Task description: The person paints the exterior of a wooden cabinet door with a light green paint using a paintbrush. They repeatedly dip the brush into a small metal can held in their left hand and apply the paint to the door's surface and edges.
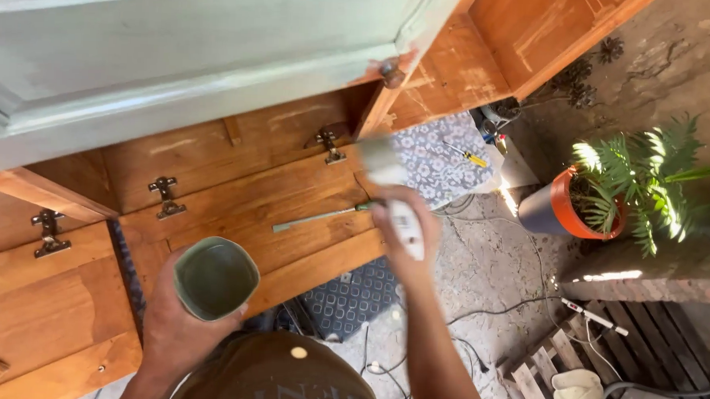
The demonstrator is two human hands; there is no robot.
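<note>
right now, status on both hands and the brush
Left hand grips green paint cup. Right hand holds brush up by pale green door. Screwdriver lies below.

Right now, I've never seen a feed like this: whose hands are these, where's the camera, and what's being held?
There is one picture, from a camera worn on the person's head, looking down. No machine: two bare hands. The left hand holds a cup of green paint. The right hand grips a paintbrush, blurred, near a wooden cabinet door with metal hinges. A green-painted door stands above. A screwdriver lies on the wood. A potted fern stands to the right.
</note>
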